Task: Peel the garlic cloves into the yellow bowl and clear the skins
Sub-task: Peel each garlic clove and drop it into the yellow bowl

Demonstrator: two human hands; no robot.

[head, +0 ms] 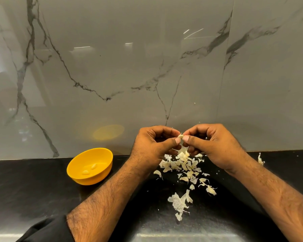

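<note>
Marble wall panel (147,67), grey-veined, rising directly behind the yellow bowl; black countertop (33,189), bearing the bowl and running to the near edge; yellow bowl (90,165), upright near the wall, holding two peeled cloves (90,169), and taken here as landmark; left hand (152,149), just right of the bowl, fingers curled, thumb and fingertips pinching the garlic clove (180,136); right hand (215,145), farther right of the bowl, likewise curled and pinching the same clove from the other side; heap of skins (184,165), on the counter right of the bowl, directly below the hands, trailing toward the near edge; one stray skin (261,159), far right of the bowl by the wall; the clove itself, raised above the heap, long axis not clear. Judgement: the left hand is the nearer to the bowl, which lies leftward and lower, with bare counter between; skins not yet cleared
</note>
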